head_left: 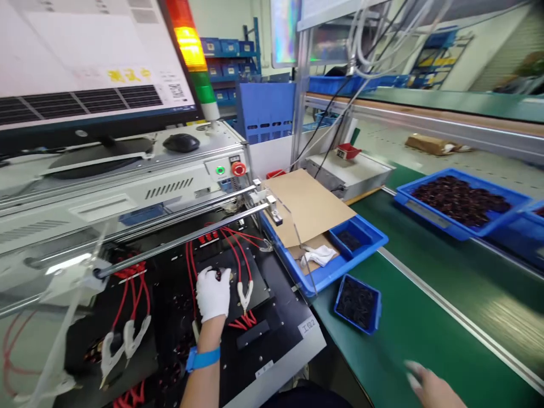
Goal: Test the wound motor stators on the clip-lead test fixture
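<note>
My left hand (213,294), in a white glove with a blue band at the wrist, reaches over the black test fixture (272,306). Its fingers curl round a small dark part (219,275), mostly covered by the glove. Just right of it lies a white-handled clip (245,294) on red wires. More such clips (134,337) rest on the left section of the fixture. Down at the lower right, my right hand (431,388) hovers over the green belt (408,317), smeared by motion, with white-covered fingertips; its grip is unclear.
A small blue bin (359,306) of black parts stands on the green surface. Behind it, a blue tray (378,232) holds cardboard (310,204) and a white cloth (318,256). Metal rods (191,235) cross above the fixture. A blue tray (450,226) of dark red parts sits right.
</note>
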Demonstrator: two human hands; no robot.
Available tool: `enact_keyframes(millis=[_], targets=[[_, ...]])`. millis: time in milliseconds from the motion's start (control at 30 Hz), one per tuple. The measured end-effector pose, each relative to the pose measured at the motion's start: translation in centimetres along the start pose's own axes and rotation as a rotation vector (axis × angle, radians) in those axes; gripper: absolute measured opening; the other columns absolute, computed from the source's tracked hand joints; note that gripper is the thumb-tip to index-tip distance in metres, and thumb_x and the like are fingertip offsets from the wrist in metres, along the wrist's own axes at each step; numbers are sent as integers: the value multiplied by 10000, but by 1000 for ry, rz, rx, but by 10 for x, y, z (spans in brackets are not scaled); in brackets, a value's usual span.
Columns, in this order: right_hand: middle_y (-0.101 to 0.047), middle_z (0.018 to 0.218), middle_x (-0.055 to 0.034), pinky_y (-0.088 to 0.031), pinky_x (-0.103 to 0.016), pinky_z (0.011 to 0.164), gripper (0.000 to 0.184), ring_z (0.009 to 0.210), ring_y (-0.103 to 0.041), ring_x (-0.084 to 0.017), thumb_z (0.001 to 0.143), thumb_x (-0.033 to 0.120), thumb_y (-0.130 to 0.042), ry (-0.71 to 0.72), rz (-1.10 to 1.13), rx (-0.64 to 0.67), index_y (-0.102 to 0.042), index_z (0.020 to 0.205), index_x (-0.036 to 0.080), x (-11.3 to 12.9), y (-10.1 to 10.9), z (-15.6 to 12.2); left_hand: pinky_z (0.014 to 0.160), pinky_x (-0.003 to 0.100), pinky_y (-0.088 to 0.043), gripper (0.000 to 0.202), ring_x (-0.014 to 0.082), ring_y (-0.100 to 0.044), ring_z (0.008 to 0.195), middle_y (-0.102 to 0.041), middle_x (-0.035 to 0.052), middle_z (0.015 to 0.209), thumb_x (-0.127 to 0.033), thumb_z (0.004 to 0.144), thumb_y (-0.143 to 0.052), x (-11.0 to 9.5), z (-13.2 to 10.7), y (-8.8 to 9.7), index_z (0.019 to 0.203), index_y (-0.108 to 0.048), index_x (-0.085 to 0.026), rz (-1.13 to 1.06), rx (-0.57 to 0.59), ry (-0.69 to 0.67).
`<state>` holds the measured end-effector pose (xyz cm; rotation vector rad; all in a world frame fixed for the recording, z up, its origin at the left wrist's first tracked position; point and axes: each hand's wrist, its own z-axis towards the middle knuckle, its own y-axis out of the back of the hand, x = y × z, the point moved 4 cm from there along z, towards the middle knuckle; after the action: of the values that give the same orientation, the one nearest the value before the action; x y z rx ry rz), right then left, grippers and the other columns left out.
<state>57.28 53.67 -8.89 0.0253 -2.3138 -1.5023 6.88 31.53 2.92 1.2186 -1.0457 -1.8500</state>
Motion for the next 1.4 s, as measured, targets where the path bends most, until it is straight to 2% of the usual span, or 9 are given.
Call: enact_keyframes(millis=[133, 267, 733, 867, 1000, 1100, 1200, 1300, 1400], targets=[[-597, 1106, -127, -440, -378, 871, 461, 999, -569, -270, 814, 346, -260, 163, 78, -234, -630, 1032, 179, 86, 6, 54, 859, 406, -442, 364, 290, -507, 993, -515, 146, 1096, -424, 780, -503, -1, 3, -3, 887, -610, -93, 124, 38, -50], [-576, 1106, -176, -453, -360, 818, 430, 967, -577, -296, 811, 313, -335, 250, 19, -253, -592, 1111, 143, 134, 3, 92, 861, 398, -442, 359, 283, -497, 1007, -499, 138, 1117, -428, 789, -492, -1, -5, 2, 884, -614, -104, 127, 43, -67], [-601, 1088, -102, -450, -362, 716, 405, 895, -589, -283, 836, 366, -321, 153, -82, -187, -640, 1017, 196, 114, -16, 115, 877, 394, -422, 221, 273, -459, 1077, -466, 109, 1185, -352, 760, -539, -16, -24, -8, 849, -600, -160, -102, 165, -70], [-642, 983, -103, -453, -368, 705, 372, 834, -603, -285, 764, 420, -410, 84, 68, -231, -660, 920, 194, 101, -3, 117, 877, 326, -435, 337, 197, -540, 981, -563, 76, 1074, -410, 745, -552, 6, -10, -3, 999, -575, -189, -530, 95, 62], [-670, 737, -73, -469, -352, 720, 342, 730, -627, -251, 701, 446, -503, 62, 431, -299, -635, 871, 180, 116, 32, 95, 812, 336, -431, 365, 220, -554, 923, -604, 67, 982, -480, 745, -518, -6, 8, 9, 971, -627, -215, -273, 131, 25], [-670, 769, -77, -487, -332, 738, 340, 744, -633, -236, 659, 473, -588, 243, 704, -299, -626, 830, 182, 169, 65, 53, 724, 339, -410, 318, 251, -551, 872, -618, 82, 889, -466, 741, -499, -25, 18, 10, 757, -671, -199, 32, 213, -17], [-657, 751, -71, -511, -307, 647, 258, 651, -621, -205, 675, 445, -606, 558, 815, -96, -622, 740, 196, 253, 76, 8, 657, 312, -379, 337, 231, -555, 804, -626, 96, 841, -379, 783, -419, -29, 26, 5, 645, -647, -173, 67, 215, 15], [-629, 662, -39, -503, -278, 562, 196, 579, -602, -171, 719, 391, -576, 749, 859, 166, -593, 710, 196, 341, 54, -8, 638, 276, -363, 372, 195, -555, 765, -633, 72, 776, -373, 809, -381, -19, 31, -2, 606, -626, -179, -2, 226, 31], [-606, 614, -27, -466, -235, 468, 191, 532, -594, -152, 714, 362, -563, 745, 975, 395, -550, 711, 171, 416, 15, 13, 660, 241, -369, 424, 162, -555, 766, -637, 43, 748, -426, 843, -334, -7, 29, -3, 663, -638, -191, -82, 243, 27]])
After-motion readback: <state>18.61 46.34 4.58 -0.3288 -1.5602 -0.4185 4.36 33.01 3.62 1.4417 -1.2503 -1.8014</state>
